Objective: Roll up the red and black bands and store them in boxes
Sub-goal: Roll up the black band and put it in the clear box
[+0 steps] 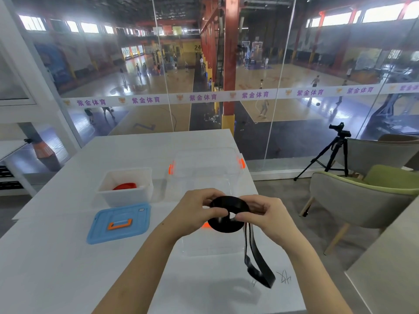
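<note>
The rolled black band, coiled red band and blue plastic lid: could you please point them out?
Rolled black band point(221, 225), head view: coil's lower edge.
Coiled red band point(125, 186), head view: roll's top.
Blue plastic lid point(102, 232), head view: bare front-left surface.

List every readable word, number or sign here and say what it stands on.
"紫金体育": repeated in purple along the white strip on the glass wall.
"24": on the yellow wall in the hall beyond.
Handwritten scrawl on the table: unreadable.
Sticker on the blue lid: too small.
</note>
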A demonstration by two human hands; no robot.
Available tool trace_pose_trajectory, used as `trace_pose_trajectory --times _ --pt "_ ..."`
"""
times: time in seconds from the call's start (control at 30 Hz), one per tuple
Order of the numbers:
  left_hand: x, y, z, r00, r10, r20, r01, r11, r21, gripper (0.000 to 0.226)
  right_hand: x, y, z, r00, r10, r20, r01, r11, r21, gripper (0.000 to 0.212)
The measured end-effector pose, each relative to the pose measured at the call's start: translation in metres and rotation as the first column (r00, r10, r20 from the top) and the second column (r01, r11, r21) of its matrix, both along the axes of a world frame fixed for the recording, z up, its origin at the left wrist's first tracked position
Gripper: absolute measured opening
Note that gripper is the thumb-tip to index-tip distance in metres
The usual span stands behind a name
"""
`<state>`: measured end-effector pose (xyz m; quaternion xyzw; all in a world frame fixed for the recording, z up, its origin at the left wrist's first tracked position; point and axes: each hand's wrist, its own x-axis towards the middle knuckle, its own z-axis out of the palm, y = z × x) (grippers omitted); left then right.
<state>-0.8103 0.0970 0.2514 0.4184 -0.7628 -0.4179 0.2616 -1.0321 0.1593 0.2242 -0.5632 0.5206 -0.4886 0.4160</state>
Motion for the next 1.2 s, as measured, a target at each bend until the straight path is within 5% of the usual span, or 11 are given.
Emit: trace_pose_trajectory --times 0.33,0.5,0.67,0.77,1.2 --pt "0.003 0.004 -0.007 0.936 0.117 -0.333 -0.068 0.986 0.155 0.02 -0.006 0.001 -0.008 0.995 -0.087 0.049 0.091 0.993 -0.07 0.037" --pt "0.014 0.0 -0.005 0.98 0.022 -0.199 0.013 0.985 0.17 0.02 -0.002 0.006 -0.006 0.993 -0.11 -0.041 0.106 0.991 -0.086 0.034" --pt "0.019 0.001 0.003 1.0 0.027 -0.011 -0.026 0.997 0.079 0.051 0.003 0.009 -0.001 0.982 -0.065 -0.175 0.051 0.995 -0.081 0.031" --pt "0.014 0.004 0.006 0.998 -0.013 0.064 0.015 1.0 -0.024 0.034 0.008 0.01 0.003 0.973 -0.037 -0.229 0.019 0.996 -0.082 0.029" --pt "0.012 0.014 -0.003 0.939 0.098 -0.328 -0.025 0.975 0.22 0.023 0.001 0.011 0.0 0.994 -0.096 0.047 0.1 0.991 -0.091 0.04"
